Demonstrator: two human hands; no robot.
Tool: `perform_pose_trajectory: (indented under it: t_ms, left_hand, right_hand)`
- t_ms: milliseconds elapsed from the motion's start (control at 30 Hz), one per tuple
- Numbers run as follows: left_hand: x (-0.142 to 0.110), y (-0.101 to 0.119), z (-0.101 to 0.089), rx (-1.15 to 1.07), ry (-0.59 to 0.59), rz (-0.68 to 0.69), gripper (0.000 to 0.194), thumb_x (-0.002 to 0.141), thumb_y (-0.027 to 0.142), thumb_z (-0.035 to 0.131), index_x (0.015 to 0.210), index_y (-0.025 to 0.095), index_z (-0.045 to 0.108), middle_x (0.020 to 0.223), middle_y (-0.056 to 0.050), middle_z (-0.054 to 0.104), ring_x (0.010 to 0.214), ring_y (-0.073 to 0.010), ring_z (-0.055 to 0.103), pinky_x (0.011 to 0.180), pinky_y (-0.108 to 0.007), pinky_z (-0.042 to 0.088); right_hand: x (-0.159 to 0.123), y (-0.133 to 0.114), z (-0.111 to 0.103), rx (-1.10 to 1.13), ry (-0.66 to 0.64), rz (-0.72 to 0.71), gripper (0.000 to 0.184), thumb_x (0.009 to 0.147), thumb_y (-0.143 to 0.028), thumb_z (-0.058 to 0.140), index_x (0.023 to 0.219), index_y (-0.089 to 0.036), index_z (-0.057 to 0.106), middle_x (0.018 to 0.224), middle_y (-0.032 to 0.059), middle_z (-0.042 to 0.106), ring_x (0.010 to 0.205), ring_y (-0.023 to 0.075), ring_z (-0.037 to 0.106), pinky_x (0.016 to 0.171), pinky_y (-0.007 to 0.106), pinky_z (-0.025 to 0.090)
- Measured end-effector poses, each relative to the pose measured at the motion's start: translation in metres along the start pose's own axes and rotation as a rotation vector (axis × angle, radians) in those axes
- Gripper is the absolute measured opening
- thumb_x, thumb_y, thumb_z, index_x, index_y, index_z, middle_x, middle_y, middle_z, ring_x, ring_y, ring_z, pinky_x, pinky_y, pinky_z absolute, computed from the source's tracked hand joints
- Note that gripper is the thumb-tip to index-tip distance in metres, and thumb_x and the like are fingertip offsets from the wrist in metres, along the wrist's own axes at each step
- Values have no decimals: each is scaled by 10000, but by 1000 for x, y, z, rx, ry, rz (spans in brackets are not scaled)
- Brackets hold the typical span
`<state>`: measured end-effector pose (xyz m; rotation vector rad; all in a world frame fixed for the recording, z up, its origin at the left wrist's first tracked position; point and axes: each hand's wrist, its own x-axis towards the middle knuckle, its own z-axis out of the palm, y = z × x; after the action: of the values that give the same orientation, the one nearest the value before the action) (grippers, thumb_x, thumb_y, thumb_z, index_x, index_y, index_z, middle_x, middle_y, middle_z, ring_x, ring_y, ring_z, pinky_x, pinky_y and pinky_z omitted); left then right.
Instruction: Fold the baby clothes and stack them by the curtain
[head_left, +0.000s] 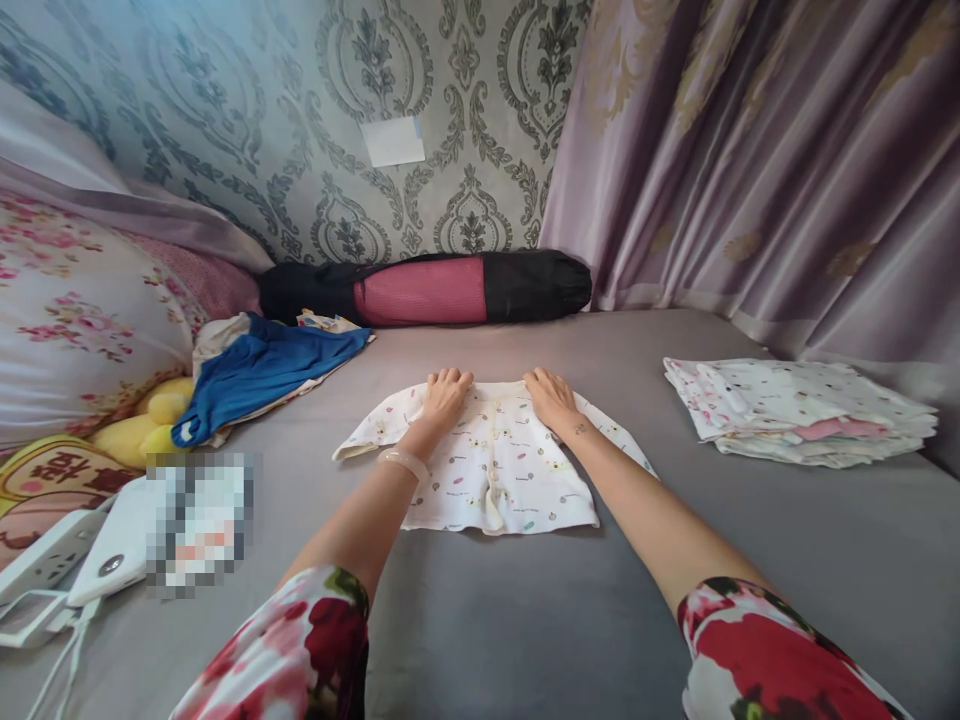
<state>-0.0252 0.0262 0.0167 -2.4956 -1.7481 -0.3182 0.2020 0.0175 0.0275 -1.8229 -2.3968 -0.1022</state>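
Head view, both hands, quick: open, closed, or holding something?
Left hand: on the white printed top beside the collar, fingers bent; grip can't be told.
Right hand: on its other shoulder, fingers bent; grip can't be told either.

A long bag (420,290) lies along patterned wallpaper (469,130), near purple curtains (697,190).

The person's arms reach forward, left forearm (352,505) and right forearm (660,505) slanting inward. The left hand (448,394) and right hand (553,398) are level and apart, backs upward, fingers bent; their grip is hard to judge. The right wrist (579,428) bears a small dark mark.
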Motion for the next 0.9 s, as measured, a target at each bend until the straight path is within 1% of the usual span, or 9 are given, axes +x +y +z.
perform_pose_trajectory:
  t_ms: [67,167,233,300,433,533,667,800,900]
  left_hand:
    - [-1,-3,-3,-42,-41,-53,348,926,163,333,1201,200,542,1115,-142,609,1059,-284,536,887,-426,335]
    - [-8,-17,-12,-88,-63,-198,343,947,298,375,1243,197,516,1169,-155,622,1107,-292,556,934,-442,341]
    - [-17,-36,-20,-110,-68,-291,380,939,400,413,1247,202,514,1194,-162,630,1109,-299,568,956,-453,348]
    - [-29,-60,-27,-165,-74,-384,399,915,459,448,1218,214,532,1134,-144,662,1068,-290,593,928,-427,390]
    - [-60,-109,-39,-289,-57,-500,283,858,397,516,1053,212,606,944,-100,695,908,-250,640,801,-338,458]
    - [-85,-130,-49,-303,-32,-599,196,795,312,539,913,196,643,865,-89,697,855,-251,639,772,-333,461]
    - [-115,-134,-61,-374,-14,-648,252,751,332,523,863,163,671,856,-87,707,799,-228,630,691,-285,448]
    - [-136,-124,-69,-528,-4,-628,425,741,521,533,857,143,687,780,-63,695,738,-199,599,612,-253,413]
    - [-146,-118,-75,-631,-80,-598,576,688,652,584,931,142,695,826,-66,700,781,-206,598,627,-253,415]
  right_hand:
    - [-1,8,-2,106,-40,70,279,975,-224,387,1161,-190,591,1212,139,588,1103,247,543,867,321,390]
    - [-5,30,-10,257,-90,186,325,941,-359,491,1195,-189,601,1245,135,614,1104,238,581,841,287,423]
    - [-13,48,-17,348,-137,259,341,916,-427,520,1121,-186,648,1144,118,677,1008,218,631,791,264,443]
    - [-26,67,-23,436,-181,309,341,889,-462,542,996,-176,694,985,88,724,878,198,656,729,250,456]
    - [-58,96,-31,605,-213,328,294,819,-424,613,892,-161,723,868,45,737,805,179,641,659,228,459]
    - [-81,110,-35,689,-265,374,273,754,-427,670,842,-175,726,834,34,732,775,182,636,632,231,461]
    - [-103,123,-38,882,-354,411,280,696,-417,705,841,-178,714,857,58,725,758,174,636,612,232,471]
    - [-115,129,-45,917,-406,462,355,635,-436,734,888,-188,721,856,70,715,708,162,616,554,229,453]
    - [-117,130,-49,906,-401,462,332,594,-427,746,822,-188,723,811,69,708,670,155,599,536,233,447]
